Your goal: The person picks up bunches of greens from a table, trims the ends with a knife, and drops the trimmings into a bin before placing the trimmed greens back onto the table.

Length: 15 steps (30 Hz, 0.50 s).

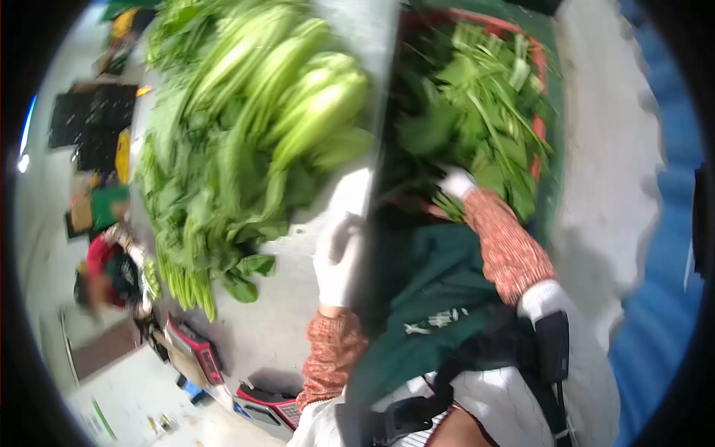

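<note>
My left hand (339,257), in a white glove, is over the edge of the metal table (298,246), fingers apart and somewhat blurred, with nothing in it. Beyond it on the table lies a large pile of leafy greens (246,127) with pale green stalks. My right hand (456,182), also white-gloved, reaches among loose greens (495,112) in a red-rimmed basket (538,74). Its fingers are hidden by leaves and shadow, so any hold cannot be made out.
Two red scales (197,350) (279,406) stand at the lower left. A person (112,272) works with greens at the far left, near dark crates (93,123) and a green box (109,206). Blue sheeting (663,298) hangs at the right.
</note>
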{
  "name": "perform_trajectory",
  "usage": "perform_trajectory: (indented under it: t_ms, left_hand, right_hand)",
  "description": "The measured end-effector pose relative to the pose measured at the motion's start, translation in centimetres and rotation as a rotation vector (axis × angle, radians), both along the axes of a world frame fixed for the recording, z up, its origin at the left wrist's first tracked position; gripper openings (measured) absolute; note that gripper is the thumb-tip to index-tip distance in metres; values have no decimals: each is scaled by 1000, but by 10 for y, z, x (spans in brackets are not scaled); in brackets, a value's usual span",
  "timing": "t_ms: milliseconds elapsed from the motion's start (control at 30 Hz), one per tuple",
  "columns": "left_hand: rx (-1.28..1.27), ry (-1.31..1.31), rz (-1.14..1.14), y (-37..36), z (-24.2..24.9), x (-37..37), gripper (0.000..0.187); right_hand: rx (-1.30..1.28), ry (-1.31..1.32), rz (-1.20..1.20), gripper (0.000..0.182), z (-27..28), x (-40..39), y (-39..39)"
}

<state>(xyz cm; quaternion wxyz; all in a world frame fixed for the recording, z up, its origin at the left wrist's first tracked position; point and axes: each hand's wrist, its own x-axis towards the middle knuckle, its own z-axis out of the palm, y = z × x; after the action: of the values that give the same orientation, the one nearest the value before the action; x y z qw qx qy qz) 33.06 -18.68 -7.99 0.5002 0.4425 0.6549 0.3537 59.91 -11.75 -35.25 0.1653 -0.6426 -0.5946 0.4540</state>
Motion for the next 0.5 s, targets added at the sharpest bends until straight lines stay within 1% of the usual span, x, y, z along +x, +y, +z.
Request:
perform_trajectory:
  t_ms: [33, 67, 100, 133, 167, 200, 233, 267, 300, 333, 367, 433, 467, 500]
  left_hand:
    - [12, 21, -12, 1, -1, -3, 25]
    - [25, 43, -24, 1, -3, -5, 24]
    - [56, 3, -12, 0, -6, -5, 23]
    - [66, -60, 31, 2, -7, -4, 23]
    - [71, -135, 59, 3, -7, -2, 24]
    - [62, -132, 59, 3, -3, -1, 24]
    - [-11, -109, 55, 3, -1, -1, 26]
    - [81, -87, 22, 2, -5, -1, 27]
    - [174, -69, -5, -1, -14, -3, 28]
    - [225, -63, -33, -3, -26, -6, 29]
    - [249, -22, -51, -2, -32, -8, 29]
    - [287, 54, -94, 0, -35, -12, 29]
    - [239, 23, -65, 1, -7, -4, 28]
    - [249, 10, -73, 1, -13, -5, 29]
  right_hand:
    - [-86, -5, 2, 62, -27, 0, 3]
    - [-80, -57, -7, 63, -43, 1, -1]
    - [-111, -151, 13, 61, -31, -1, 0]
    - [-71, -206, -28, 58, -25, -4, -5]
    - [-53, -274, -33, 56, -5, -6, -8]
    - [-15, -227, -36, 57, -6, -6, -10]
    - [-12, -274, -26, 58, -15, -7, -14]
    - [-60, -236, 27, 60, 10, -5, -15]
    - [81, -240, 46, 58, 15, -2, -24]
    - [67, -109, 55, 57, 38, 3, -33]
    - [122, -19, 19, 53, 46, 6, -45]
    - [32, -44, 30, 41, 94, 14, -53]
    - [9, 122, -63, 35, 103, 17, -55]
    - [-11, 288, -165, 29, 110, 21, -59]
